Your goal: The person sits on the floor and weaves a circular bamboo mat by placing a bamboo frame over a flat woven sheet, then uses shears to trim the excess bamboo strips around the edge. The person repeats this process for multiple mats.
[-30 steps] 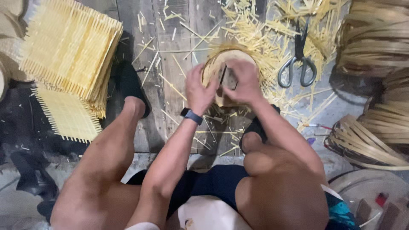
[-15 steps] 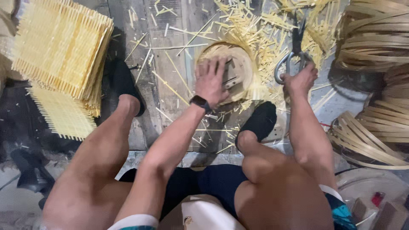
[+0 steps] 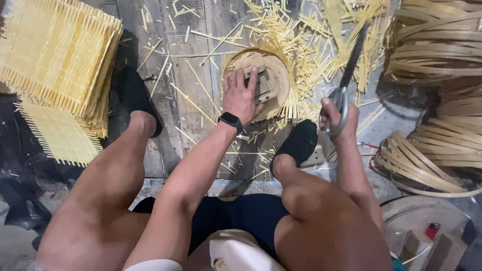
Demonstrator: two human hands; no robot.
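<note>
My left hand [image 3: 241, 95] presses flat on a small wooden block [image 3: 265, 85] that sits inside a round bamboo frame [image 3: 281, 68] on the plank floor. A dark watch is on that wrist. My right hand [image 3: 339, 116] is closed around the grey handles of a pair of scissors [image 3: 349, 70], whose dark blades point up and away, lifted off the floor to the right of the frame. Loose bamboo slivers [image 3: 301, 35] lie all around the frame.
A stack of woven bamboo mats [image 3: 55, 55] lies at the left, one more mat [image 3: 57, 133] below it. Coils of bamboo strips [image 3: 437, 45] pile up at the right, another coil [image 3: 427, 160] lower. My dark-socked feet [image 3: 298, 143] rest on the floor.
My right hand left the round frame, reached right to the scissors and has picked them up. My left hand stayed on the frame, shifting to press the block.
</note>
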